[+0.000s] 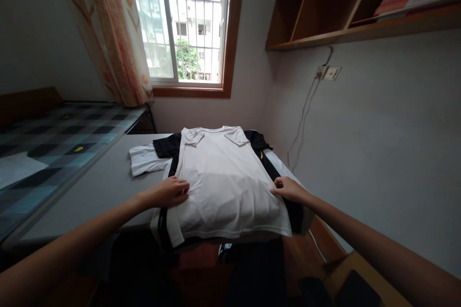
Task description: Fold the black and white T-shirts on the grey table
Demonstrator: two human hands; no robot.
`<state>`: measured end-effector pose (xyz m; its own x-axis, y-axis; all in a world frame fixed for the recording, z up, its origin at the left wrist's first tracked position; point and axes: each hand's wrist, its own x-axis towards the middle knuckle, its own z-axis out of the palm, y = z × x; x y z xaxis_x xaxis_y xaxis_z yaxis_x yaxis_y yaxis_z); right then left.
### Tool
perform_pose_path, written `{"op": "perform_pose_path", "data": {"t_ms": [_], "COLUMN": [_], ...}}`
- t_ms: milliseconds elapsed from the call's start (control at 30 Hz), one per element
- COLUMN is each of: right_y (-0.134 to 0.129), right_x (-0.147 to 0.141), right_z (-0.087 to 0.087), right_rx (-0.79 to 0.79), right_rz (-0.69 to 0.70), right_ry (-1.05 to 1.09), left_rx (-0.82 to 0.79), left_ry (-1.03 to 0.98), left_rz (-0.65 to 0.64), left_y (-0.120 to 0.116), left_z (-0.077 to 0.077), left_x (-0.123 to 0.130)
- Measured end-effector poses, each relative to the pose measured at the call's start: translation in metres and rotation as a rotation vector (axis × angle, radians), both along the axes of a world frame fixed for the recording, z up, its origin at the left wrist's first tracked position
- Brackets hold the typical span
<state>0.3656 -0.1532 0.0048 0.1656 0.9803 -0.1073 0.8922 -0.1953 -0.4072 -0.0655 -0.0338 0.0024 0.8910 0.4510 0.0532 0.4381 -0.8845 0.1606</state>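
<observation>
A white T-shirt (223,177) lies spread with its collar toward the window and its hem at the table's near edge. Both its sleeves are folded inward over the front. Beneath it lies a black shirt (167,146), and under that another white shirt (146,159) with a sleeve sticking out to the left. My left hand (173,192) has its curled fingers closed on the T-shirt's left side, where the edge is turned in. On the opposite side, my right hand (290,189) pinches the T-shirt's right edge between thumb and fingers.
The pale table (104,187) extends to the left, beside a bed with a checked cover (72,124). A wall (378,144) with hanging cables (306,105) borders the right side. Above it is a wooden shelf (324,5) holding papers. A window (194,24) is ahead.
</observation>
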Motion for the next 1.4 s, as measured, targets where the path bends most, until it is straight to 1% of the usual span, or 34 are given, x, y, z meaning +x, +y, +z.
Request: {"op": "perform_pose_path", "data": {"t_ms": [67, 133, 233, 300, 367, 433, 533, 600, 633, 700, 767, 833, 900, 933, 1000, 1067, 1133, 1167, 1233, 1267, 1300, 1333, 1400], "right_y": [-0.002, -0.005, -0.008, -0.011, -0.015, -0.018, -0.022, -0.025, -0.026, -0.028, -0.027, -0.025, -0.021, -0.019, -0.015, -0.011, -0.002, 0.006, 0.031, 0.049, 0.069, 0.093, 0.145], "right_x": [0.004, 0.007, 0.007, 0.005, 0.001, -0.003, -0.007, -0.01, -0.012, -0.016, -0.021, -0.027, -0.034, -0.038, -0.046, -0.052, -0.054, -0.052, -0.043, -0.036, -0.028, -0.019, -0.002], "right_z": [-0.001, 0.0, 0.005, 0.007, 0.007, 0.005, 0.005, 0.01, 0.014, 0.023, 0.029, 0.033, 0.035, 0.036, 0.039, 0.046, 0.057, 0.063, 0.076, 0.081, 0.085, 0.088, 0.09], "right_rx": [-0.05, -0.056, 0.022, 0.064, 0.054, 0.03, -0.041, -0.182, -0.268, -0.4, -0.434, -0.416, -0.414, -0.415, -0.407, -0.376, -0.406, -0.463, -0.601, -0.639, -0.619, -0.552, -0.354], "right_rz": [0.007, 0.026, 0.038, 0.014, -0.036, -0.093, -0.17, -0.189, -0.178, -0.126, -0.065, -0.019, 0.027, 0.055, 0.124, 0.207, 0.306, 0.361, 0.454, 0.472, 0.463, 0.427, 0.301], "right_ry": [0.011, 0.04, 0.118, 0.196, 0.291, 0.369, 0.446, 0.514, 0.56, 0.653, 0.712, 0.72, 0.712, 0.712, 0.725, 0.75, 0.774, 0.777, 0.764, 0.751, 0.742, 0.736, 0.712], "left_rx": [-0.048, -0.12, -0.217, -0.265, -0.327, -0.411, -0.559, -0.611, -0.609, -0.553, -0.46, -0.361, -0.275, -0.243, -0.251, -0.319, -0.38, -0.389, -0.355, -0.317, -0.279, -0.235, -0.126], "left_ry": [0.028, 0.061, 0.068, 0.068, 0.102, 0.157, 0.216, 0.181, 0.139, 0.026, -0.099, -0.207, -0.253, -0.269, -0.315, -0.351, -0.345, -0.327, -0.28, -0.259, -0.245, -0.235, -0.229], "left_rz": [-0.021, -0.053, -0.084, -0.111, -0.13, -0.092, 0.049, 0.114, 0.132, 0.139, 0.092, -0.03, -0.158, -0.202, -0.268, -0.325, -0.362, -0.372, -0.382, -0.391, -0.406, -0.425, -0.476], "left_y": [-0.002, -0.007, -0.017, -0.024, -0.028, -0.027, -0.02, -0.016, -0.015, -0.017, -0.023, -0.032, -0.041, -0.043, -0.042, -0.033, -0.019, -0.011, 0.002, 0.007, 0.009, 0.011, 0.011], "left_z": [0.005, 0.011, 0.019, 0.025, 0.029, 0.034, 0.04, 0.044, 0.045, 0.047, 0.049, 0.049, 0.047, 0.045, 0.04, 0.033, 0.026, 0.022, 0.014, 0.01, 0.006, 0.002, -0.008], "left_x": [-0.006, -0.012, -0.015, -0.016, -0.019, -0.024, -0.033, -0.032, -0.029, -0.016, 0.008, 0.041, 0.08, 0.101, 0.14, 0.172, 0.193, 0.199, 0.201, 0.198, 0.193, 0.187, 0.173]}}
